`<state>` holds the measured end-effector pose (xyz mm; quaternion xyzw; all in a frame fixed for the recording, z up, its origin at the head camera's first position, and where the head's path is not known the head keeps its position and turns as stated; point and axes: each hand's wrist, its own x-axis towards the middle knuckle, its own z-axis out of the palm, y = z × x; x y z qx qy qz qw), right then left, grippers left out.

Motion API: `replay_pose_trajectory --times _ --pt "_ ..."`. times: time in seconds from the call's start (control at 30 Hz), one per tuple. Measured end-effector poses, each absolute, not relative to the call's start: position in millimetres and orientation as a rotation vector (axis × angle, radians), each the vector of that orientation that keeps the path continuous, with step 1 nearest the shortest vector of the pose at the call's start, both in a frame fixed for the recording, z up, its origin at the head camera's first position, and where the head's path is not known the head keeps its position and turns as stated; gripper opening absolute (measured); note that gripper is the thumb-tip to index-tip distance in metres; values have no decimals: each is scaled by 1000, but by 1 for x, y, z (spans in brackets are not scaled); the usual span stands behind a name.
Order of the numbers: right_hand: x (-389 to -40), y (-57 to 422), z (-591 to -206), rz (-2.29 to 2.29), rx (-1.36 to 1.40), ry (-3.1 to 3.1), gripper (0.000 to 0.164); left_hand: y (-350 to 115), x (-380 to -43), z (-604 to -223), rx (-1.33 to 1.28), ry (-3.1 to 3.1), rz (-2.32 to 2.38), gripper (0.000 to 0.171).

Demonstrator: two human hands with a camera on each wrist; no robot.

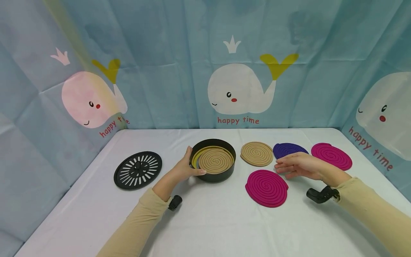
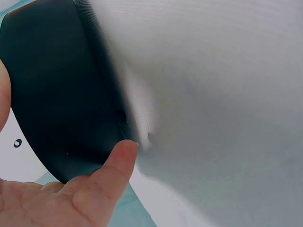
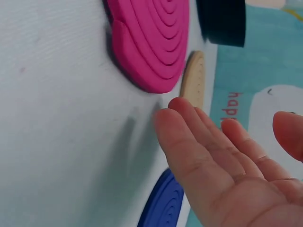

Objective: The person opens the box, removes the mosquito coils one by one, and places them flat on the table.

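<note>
My left hand (image 1: 184, 168) grips the side of a round black holder (image 1: 221, 177), thumb along its near edge and fingers round its left wall. Inside the holder lies a tan spiral coaster (image 1: 216, 161), with yellow showing around it. In the left wrist view, the holder's dark wall (image 2: 52, 90) fills the left side, a fingertip low against it. My right hand (image 1: 300, 166) hovers with fingers extended and nothing in it. It is just right of a magenta spiral coaster (image 1: 267, 188) and partly covers a blue spiral coaster (image 1: 287, 149) in the head view.
Behind the near magenta coaster lies another tan spiral coaster (image 1: 257, 154). A second magenta coaster (image 1: 331, 156) is at the far right. On the left lies a black slotted disc (image 1: 138, 170). A whale-printed blue curtain (image 1: 179, 71) borders the white table (image 1: 205, 221).
</note>
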<state>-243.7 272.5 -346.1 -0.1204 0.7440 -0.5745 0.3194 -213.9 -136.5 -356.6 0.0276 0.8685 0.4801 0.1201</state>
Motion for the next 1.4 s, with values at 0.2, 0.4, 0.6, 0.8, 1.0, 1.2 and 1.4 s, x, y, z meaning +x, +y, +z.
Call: replay_pose_trajectory --times 0.2,0.4,0.6,0.8,1.0,1.2,1.4 --pt "-247 265 -340 -1530 -350 1952 56 -137 -213 -357 83 2522 1418 112" --pt "-250 242 -328 -1582 -391 1919 55 -136 -213 -356 78 2526 1416 112" --pt "-255 205 -315 -1645 -409 1870 53 -137 -212 -357 64 2542 1403 113" --pt "-264 167 -311 -1712 -467 1855 48 -138 -212 -358 70 2526 1418 113" --pt "-277 131 -319 -1700 -564 1836 50 -137 -213 -356 58 2520 1424 113" --pt "-293 103 -327 -1607 -619 1932 50 -137 -213 -355 52 2502 1429 113" --pt "-311 87 -336 -1494 -697 2065 45 -137 -213 -353 38 2503 1417 113"
